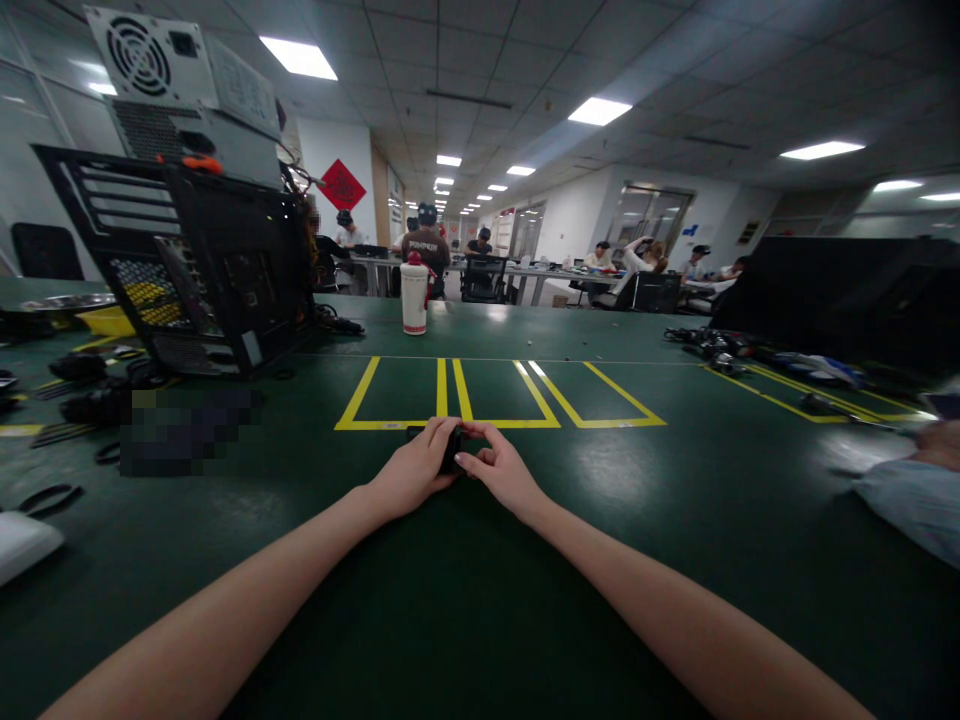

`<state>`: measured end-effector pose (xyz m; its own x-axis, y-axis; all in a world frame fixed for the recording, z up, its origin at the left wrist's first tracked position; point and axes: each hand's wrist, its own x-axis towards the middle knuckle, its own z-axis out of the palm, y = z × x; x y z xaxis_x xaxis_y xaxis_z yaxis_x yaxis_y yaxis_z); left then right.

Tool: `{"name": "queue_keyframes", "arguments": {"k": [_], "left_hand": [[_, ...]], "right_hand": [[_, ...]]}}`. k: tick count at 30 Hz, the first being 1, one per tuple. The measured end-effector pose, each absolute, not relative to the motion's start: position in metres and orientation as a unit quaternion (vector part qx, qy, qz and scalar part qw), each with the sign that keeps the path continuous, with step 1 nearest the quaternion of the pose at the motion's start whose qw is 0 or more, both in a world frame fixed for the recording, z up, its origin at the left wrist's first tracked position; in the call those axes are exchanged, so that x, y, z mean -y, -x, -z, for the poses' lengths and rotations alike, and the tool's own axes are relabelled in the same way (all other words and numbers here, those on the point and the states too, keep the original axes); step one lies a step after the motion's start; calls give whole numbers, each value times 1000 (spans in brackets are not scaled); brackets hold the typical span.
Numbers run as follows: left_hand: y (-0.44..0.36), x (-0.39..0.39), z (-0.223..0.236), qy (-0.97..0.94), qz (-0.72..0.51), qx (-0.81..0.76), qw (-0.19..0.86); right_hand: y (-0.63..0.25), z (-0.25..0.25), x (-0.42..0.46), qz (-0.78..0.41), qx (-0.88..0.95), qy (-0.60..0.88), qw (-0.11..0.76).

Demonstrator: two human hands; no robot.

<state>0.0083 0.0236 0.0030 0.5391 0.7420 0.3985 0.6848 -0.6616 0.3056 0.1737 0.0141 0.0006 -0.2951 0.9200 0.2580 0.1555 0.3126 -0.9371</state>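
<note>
Both my arms reach forward over a dark green table (pixel 675 480). My left hand (pixel 416 465) and my right hand (pixel 499 470) meet at the middle, fingers curled round a small black object (pixel 452 450) held between them just above or on the table. The object is mostly hidden by my fingers, so I cannot make out what it is. The hands sit right at the near edge of yellow taped rectangles (pixel 450 395) marked on the table.
An open black computer case (pixel 202 265) with a grey power supply (pixel 180 90) on top stands at the left, cables and black parts around it. A white bottle (pixel 414 292) stands beyond the yellow boxes. Another person's sleeve (pixel 911 495) shows at the right. People sit at far tables.
</note>
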Motion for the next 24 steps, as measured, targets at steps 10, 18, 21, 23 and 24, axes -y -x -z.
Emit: {"name": "queue_keyframes", "arguments": {"k": [10,18,21,23,24], "left_hand": [[-7,-26,-1,-879,-267,-391,54],[-8,-25,-2,-875,-255,-406,61],[-8,-24,-2,-875,-255,-406,65],[-8,-24,-2,-876,-253,-407,62],[-8,-24,-2,-875,-251,-410,59]], "right_hand": [[-171,-5,-9,-390,703,381,456],[-171,0,-14,-416,683,400,448],[-171,2,-14,-410,685,409,442],[-171,1,-13,-407,686,412,440],[-171,0,-12,-409,686,410,440]]}}
